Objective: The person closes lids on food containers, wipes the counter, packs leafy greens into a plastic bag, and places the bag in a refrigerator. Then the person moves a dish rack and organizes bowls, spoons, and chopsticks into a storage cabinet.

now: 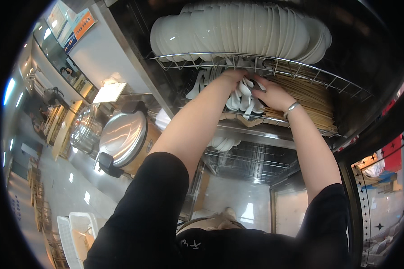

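Both my hands reach into a metal cabinet, among white soup spoons [244, 90] on a wire shelf below a row of white plates or bowls [235, 32]. My left hand [235, 75] is at the left of the spoons, its fingers partly hidden by the wrist and the shelf rim; its grip is unclear. On the right, my right hand [271, 91] has its fingers curved around the spoons' side, and whether it grips any is not plain. Wooden chopsticks [304, 97] lie in a wide pile right of it. More white spoons [197, 85] stand at the left.
The wire rack's front rail [242, 54] crosses just above my hands. A lower shelf holds white dishes [224, 144]. To the left are a large lidded cooker [124, 138], a steel pot [86, 126] and a white plastic basket [67, 240]. An open cabinet door [358, 201] stands at the right.
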The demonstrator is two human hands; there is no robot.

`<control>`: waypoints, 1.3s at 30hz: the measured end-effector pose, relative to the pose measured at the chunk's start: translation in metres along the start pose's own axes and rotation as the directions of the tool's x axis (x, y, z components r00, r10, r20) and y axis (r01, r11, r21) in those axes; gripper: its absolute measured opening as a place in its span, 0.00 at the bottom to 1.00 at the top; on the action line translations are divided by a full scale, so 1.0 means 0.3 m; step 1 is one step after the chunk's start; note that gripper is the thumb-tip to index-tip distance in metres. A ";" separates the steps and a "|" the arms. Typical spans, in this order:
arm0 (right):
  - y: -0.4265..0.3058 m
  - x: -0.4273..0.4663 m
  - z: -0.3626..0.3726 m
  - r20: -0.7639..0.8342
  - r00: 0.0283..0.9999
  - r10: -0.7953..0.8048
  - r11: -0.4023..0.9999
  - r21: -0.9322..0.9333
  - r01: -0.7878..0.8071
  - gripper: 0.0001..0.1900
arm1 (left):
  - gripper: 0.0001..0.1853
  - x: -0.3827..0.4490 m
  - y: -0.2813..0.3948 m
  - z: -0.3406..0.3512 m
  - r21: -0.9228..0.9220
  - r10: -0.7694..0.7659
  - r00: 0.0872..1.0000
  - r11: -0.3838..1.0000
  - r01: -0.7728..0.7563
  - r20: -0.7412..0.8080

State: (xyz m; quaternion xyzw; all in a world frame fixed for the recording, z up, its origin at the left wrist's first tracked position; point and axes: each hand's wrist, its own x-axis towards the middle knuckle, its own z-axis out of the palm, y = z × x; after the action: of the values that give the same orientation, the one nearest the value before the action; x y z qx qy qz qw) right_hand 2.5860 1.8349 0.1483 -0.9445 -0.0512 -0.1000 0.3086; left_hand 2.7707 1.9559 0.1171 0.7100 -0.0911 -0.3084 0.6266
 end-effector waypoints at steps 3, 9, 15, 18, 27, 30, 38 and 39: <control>0.088 -0.020 -0.060 0.031 0.989 0.148 0.983 -0.116 -0.143 0.38 | 0.22 -0.077 0.048 0.175 0.536 0.183 0.982 0.834 -0.130 -0.046; 0.001 -0.004 0.021 -0.077 0.994 0.080 0.974 -0.204 -0.094 0.36 | 0.29 -0.243 0.017 -0.017 0.665 0.317 0.948 0.713 -0.223 -0.022; -0.297 -0.340 0.133 -0.382 0.900 -0.209 0.968 0.054 0.247 0.20 | 0.38 -1.102 -0.238 -0.316 0.717 0.831 0.552 0.343 -0.606 0.069; -0.471 -0.492 0.383 -0.177 0.951 -0.254 0.890 0.341 0.301 0.14 | 0.29 -1.589 -0.392 -0.642 0.854 0.819 0.558 0.383 -0.353 -0.137; -1.212 -0.549 0.919 0.458 0.563 -0.687 0.725 0.476 0.497 0.12 | 0.27 -3.169 -0.962 -1.185 0.161 0.276 -0.098 0.775 0.611 -0.956; -1.569 -0.556 1.132 0.442 0.491 -0.751 0.654 0.600 0.460 0.10 | 0.32 -3.443 -1.255 -1.336 -0.030 0.048 -0.079 0.643 0.766 -0.996; -2.674 -0.661 1.807 0.376 0.304 -0.875 0.478 0.584 0.655 0.13 | 0.44 -3.598 -1.619 -1.616 0.287 0.018 0.313 0.451 0.845 -0.950; -2.787 -0.687 1.891 0.399 0.240 -0.885 0.435 0.522 0.734 0.15 | 0.44 -3.618 -1.659 -1.658 0.253 0.000 0.291 0.489 0.835 -0.957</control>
State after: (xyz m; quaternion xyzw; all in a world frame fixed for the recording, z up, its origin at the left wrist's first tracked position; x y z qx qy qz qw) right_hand 2.3417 2.8368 0.1338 -0.7074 -0.6444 0.0813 0.2788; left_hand 2.0563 3.0291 0.0100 0.9323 0.3475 -0.0008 0.1001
